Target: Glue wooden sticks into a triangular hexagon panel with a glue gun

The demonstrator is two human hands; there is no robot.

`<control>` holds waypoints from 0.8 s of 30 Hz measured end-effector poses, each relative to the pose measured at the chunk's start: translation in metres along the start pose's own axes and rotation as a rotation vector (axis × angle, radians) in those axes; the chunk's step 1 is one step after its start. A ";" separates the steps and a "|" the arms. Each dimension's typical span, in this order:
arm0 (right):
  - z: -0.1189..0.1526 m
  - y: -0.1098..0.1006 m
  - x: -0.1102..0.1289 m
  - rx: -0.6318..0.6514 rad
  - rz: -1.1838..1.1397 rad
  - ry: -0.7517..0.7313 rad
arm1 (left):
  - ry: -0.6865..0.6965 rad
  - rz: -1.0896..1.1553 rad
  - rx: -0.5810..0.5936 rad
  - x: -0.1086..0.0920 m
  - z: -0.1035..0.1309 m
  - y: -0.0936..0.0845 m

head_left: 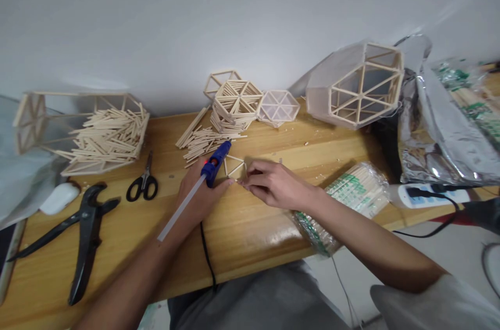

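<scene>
My left hand (195, 195) is wrapped round a blue glue gun (219, 157), its nozzle pointing away from me. A long translucent glue stick (182, 208) sticks out of the gun's back and lies over my wrist. Just right of the gun, a small, partly built frame of wooden sticks (235, 169) lies on the table. My left thumb reaches its near edge. At the frame's near right corner, my right hand (275, 182) has its fingertips pinched on it; the exact grip is partly hidden by the fingers.
Behind the gun lie loose sticks (207, 141) and stacked hexagon frames (239, 101). A stick-filled frame (105, 135), scissors (144, 184) and black pliers (88, 220) are left. Rightward are a covered frame (357, 88), bagged sticks (353, 192) and a power strip (429, 195).
</scene>
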State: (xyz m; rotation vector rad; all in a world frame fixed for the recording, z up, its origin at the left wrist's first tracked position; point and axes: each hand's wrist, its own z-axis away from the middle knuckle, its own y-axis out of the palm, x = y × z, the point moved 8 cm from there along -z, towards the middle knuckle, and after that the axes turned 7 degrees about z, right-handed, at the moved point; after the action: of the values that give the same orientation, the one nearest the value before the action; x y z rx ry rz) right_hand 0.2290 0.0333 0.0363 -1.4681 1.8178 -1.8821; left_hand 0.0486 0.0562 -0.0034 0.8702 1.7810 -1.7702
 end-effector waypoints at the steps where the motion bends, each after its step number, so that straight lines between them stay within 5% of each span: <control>1: 0.000 0.000 0.000 0.000 -0.003 0.002 | 0.000 0.000 -0.003 0.000 0.000 0.000; 24: 0.000 -0.001 0.000 -0.001 -0.037 0.017 | -0.038 0.027 -0.004 -0.002 0.000 -0.001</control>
State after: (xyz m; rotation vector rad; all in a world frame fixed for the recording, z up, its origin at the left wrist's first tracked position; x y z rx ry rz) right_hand 0.2297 0.0336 0.0365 -1.5011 1.8120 -1.9163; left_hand 0.0493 0.0563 -0.0010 0.8499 1.7400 -1.7545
